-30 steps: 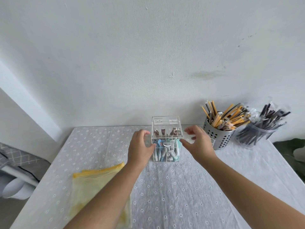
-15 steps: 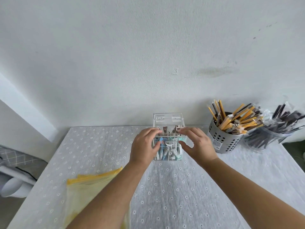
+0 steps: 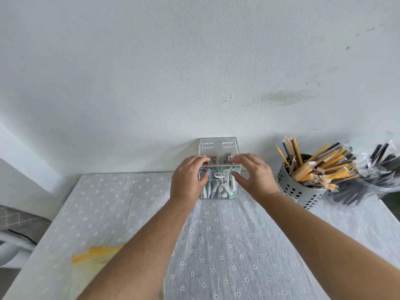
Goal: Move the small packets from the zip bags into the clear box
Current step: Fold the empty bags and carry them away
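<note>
The clear box (image 3: 217, 148) stands at the back of the table, close to the wall, with its hinged lid down. Small blue, white and green packets (image 3: 218, 188) fill its front part, and brown ones show behind. My left hand (image 3: 187, 180) grips the box's left side, fingers on the lid and thumb on the front face. My right hand (image 3: 255, 176) holds the right side the same way. A zip bag with a yellow strip (image 3: 95, 255) lies flat at the near left, partly hidden by my left forearm.
A perforated metal holder (image 3: 300, 191) full of yellow and dark wrapped sticks stands right of the box. A clear tub of dark wrapped sticks (image 3: 372, 180) sits beyond it. The table carries a white flowered cloth (image 3: 216, 245); its left edge drops off.
Both hands moved in from beside the box and closed on its lid and sides. The box now looks nearer the wall, and the view has tilted upward.
</note>
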Motion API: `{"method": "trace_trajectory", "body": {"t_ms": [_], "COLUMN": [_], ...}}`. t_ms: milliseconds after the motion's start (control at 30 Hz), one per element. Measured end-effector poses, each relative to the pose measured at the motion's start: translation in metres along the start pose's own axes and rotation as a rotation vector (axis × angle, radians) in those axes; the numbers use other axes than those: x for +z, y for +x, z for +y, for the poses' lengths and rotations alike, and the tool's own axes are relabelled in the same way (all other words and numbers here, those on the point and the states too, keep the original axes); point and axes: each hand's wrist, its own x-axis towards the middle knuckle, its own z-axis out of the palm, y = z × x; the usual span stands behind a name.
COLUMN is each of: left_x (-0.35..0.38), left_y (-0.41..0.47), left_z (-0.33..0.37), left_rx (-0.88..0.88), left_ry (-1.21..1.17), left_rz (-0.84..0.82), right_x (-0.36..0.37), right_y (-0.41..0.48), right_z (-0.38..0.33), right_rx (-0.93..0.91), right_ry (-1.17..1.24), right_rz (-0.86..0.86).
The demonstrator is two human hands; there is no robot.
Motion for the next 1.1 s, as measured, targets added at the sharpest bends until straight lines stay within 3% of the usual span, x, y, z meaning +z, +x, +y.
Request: {"method": "trace_trajectory", "body": {"t_ms": [167, 333, 533, 733, 933, 1100], "left_x": [-0.009, -0.045, -0.096, -0.128, -0.14, -0.143], "left_y": [0.003, 0.003, -0.048, -0.15, -0.253, -0.29], "left_z": [0.009, 0.017, 0.007, -0.044, -0.1, -0.123], "left_rx": [-0.054, -0.035, -0.138, -0.378, -0.69, -0.859], "left_ry": [0.031, 0.068, -0.024, 0.061, 0.263, 0.22], "left_rz": [-0.076, -0.296, -0.209, -0.22, -0.385, -0.446], "right_x": [-0.009, -0.035, -0.043, -0.002, 0.058, 0.084], "right_y": [0.002, 0.019, -0.013, -0.084, -0.145, -0.167], "right_z": [-0.013, -0.041, -0.097, -0.162, -0.194, -0.208], "right_rx": [0.073, 0.208, 0.204, 0.223, 0.419, 0.491], "right_ry": [-0.013, -0.133, 0.09, 0.179, 0.184, -0.018], "right_rz": [-0.052, -0.323, -0.282, -0.51, -0.734, -0.79]}}
